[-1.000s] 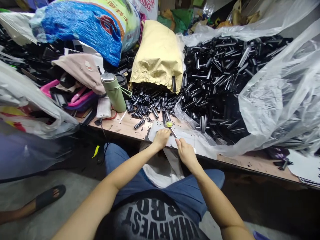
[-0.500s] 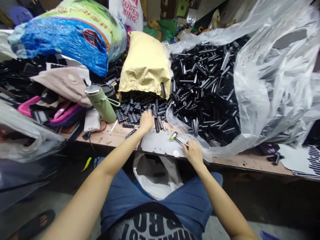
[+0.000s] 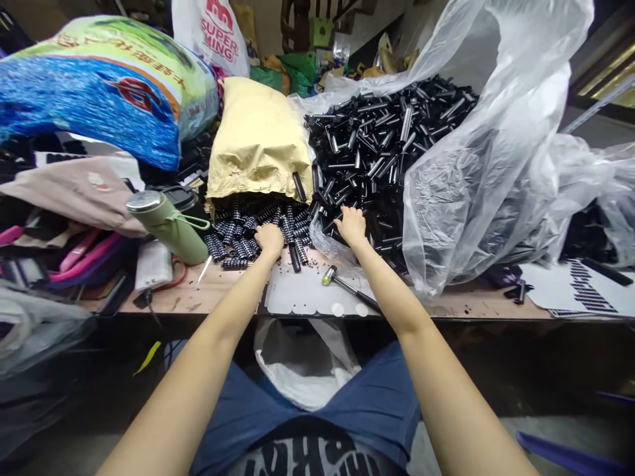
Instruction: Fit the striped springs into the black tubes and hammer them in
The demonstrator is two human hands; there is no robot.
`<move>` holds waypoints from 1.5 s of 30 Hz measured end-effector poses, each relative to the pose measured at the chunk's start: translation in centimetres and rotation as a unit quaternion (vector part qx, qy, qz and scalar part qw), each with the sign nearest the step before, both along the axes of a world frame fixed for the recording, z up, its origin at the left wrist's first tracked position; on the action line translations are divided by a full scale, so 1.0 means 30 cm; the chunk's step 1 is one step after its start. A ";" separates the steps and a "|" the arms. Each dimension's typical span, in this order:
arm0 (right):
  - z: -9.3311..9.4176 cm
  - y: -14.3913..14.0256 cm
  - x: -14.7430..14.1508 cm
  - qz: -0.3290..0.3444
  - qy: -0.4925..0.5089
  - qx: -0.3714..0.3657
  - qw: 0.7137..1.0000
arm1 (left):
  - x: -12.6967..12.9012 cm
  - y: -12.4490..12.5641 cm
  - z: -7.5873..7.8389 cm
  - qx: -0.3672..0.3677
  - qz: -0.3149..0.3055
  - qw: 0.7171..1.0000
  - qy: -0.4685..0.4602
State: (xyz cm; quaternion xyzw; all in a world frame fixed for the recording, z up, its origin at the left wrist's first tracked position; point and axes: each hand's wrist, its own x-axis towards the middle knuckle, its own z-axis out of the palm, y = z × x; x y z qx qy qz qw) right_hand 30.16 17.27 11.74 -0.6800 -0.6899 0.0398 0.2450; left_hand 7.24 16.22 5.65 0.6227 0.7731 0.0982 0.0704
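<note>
While both of our hands are reaching away from the near edge of the surface (image 3: 446, 309), we are judging the step in hand to be picking up parts. Our left hand (image 3: 270, 239) is resting on the ribbed black springs (image 3: 238, 233) spilling from the tan paper bag (image 3: 258, 142), fingers curled down among them; whether they are gripping one we cannot tell. Our right hand (image 3: 352, 226) is pressing into the heap of black tubes (image 3: 377, 142) inside the clear plastic sheet (image 3: 496, 165), fingers bent, their grasp likewise hidden. Next we are probably needing one piece from each pile. A small hammer (image 3: 347, 285) is lying free on the white pad (image 3: 302, 294). Beyond, a bag (image 3: 218, 33) is reading "SUPER MING".
</note>
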 end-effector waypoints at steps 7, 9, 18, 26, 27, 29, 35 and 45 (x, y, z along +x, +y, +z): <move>-0.024 -0.141 0.058 0.061 0.248 0.032 0.966 | -0.073 -0.029 -0.005 0.134 -0.022 0.987 -0.081; -0.040 -0.217 0.066 0.063 0.309 0.040 0.948 | -0.100 -0.075 0.005 0.152 -0.040 0.981 -0.110; -0.222 -0.521 -0.032 0.140 0.248 -0.095 0.954 | -0.259 -0.457 0.123 0.001 -0.144 0.985 -0.092; -0.199 -0.435 -0.133 0.166 -0.018 -0.017 0.986 | -0.165 -0.487 0.144 -0.039 -0.189 0.981 -0.029; -0.189 -0.417 -0.145 0.173 -0.027 -0.022 0.984 | -0.150 -0.487 0.115 -0.006 -0.178 0.983 -0.051; -0.175 -0.398 -0.167 0.184 -0.048 -0.040 0.981 | -0.128 -0.493 0.041 0.067 -0.165 0.980 -0.092; -0.162 -0.391 -0.211 0.157 -0.108 -0.093 0.977 | -0.109 -0.491 -0.129 0.156 -0.132 0.970 -0.129; -0.142 -0.313 -0.276 0.067 -0.059 -0.128 0.988 | -0.112 -0.433 -0.083 0.207 -0.092 0.974 -0.008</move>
